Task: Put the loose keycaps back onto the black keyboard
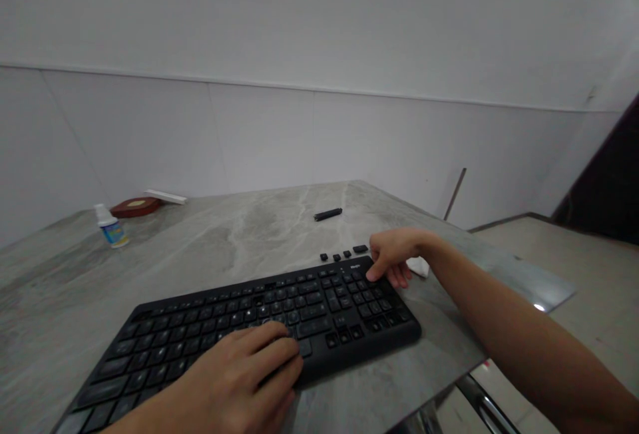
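A black keyboard [349, 354] lies slantwise on the grey marbled table. My left hand [249, 374] rests over its lower middle, fingers bent together on the keys near the front edge; the thumb is hidden. At the upper right corner, my right hand [392, 257] has its thumb on the number pad and its other fingers curled beside the keyboard's right edge. Several key sockets [344, 335] along the lower right show no caps. Just behind the keyboard sit small loose keycaps [336, 257] and a wider keycap [360, 248].
A slim black object [328, 214] lies farther back on the table [269, 221]. White crumpled material [418, 266] is by my right hand. At the far left stand a white spray bottle [112, 226], a reddish-brown case [136, 207] and a white strip [166, 196].
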Available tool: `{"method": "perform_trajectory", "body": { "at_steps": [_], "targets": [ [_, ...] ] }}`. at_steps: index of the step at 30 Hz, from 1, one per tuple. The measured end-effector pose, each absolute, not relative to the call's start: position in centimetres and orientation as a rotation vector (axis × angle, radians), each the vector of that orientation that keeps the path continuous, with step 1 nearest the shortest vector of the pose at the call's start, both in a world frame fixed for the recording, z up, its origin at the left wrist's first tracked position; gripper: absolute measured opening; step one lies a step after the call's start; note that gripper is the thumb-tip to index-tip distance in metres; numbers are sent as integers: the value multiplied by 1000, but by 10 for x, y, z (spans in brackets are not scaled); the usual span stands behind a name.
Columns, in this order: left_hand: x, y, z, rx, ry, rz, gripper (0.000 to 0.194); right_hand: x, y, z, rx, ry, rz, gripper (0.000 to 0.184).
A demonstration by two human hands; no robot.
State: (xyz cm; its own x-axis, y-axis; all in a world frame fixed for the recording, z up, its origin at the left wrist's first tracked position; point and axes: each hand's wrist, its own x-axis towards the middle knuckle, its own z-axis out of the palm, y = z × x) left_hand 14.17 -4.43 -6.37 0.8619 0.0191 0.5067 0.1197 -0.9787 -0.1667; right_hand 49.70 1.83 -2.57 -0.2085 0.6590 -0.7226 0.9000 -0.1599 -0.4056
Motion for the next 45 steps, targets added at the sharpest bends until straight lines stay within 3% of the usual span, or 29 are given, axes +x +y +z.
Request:
{"method": "perform_trajectory", "body": {
  "at_steps": [6,12,15,24,35,45],
  "targets": [
    [133,-37,-60,-2960,-163,-778,29,475,15,-27,1808,1972,-1142,59],
    [131,-30,-64,-3131,-477,-630,59,460,25,-36,2073,2577,-429,29],
    [132,-30,-67,-3139,-539,-577,60,453,35,-47,1938,2827,-249,20],
    [133,-33,-70,-3107,-501,-640,53,443,53,-70,1619,2974,-265,13],
    [132,-33,-71,-3067,-466,-660,50,462,52,-52,1799,3004,-99,14],
    [132,-33,-73,-3063,-451,-686,51,451,51,-61,1762,2934,-234,10]
  ]
}}
